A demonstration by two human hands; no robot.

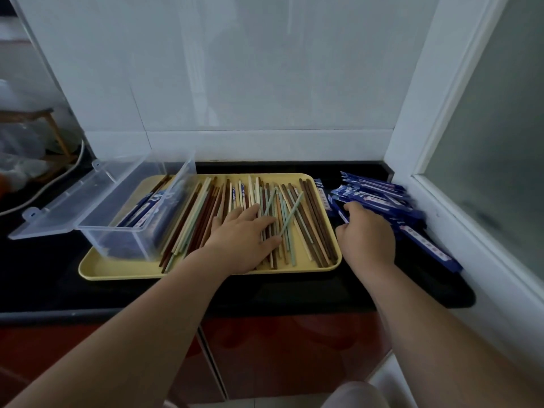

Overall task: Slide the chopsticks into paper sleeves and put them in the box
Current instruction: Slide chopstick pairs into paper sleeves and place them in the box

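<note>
The left hand (pixel 247 231) is lying flat, fingers relaxed, on loose chopsticks (pixel 297 219) in the yellow tray (pixel 117 269). The right hand (pixel 366 231) is pinching the paper sleeves (pixel 379 198) heaped on the desk (pixel 44 260) beside it. The clear box (pixel 117 228) is sitting at the tray's left end.

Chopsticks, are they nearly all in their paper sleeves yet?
Not nearly. Done: a few sleeved pairs lie in the clear box. In hand: the left hand rests on the loose chopsticks; the right hand pinches a blue sleeve from the pile. Left: the many on the yellow tray.
</note>
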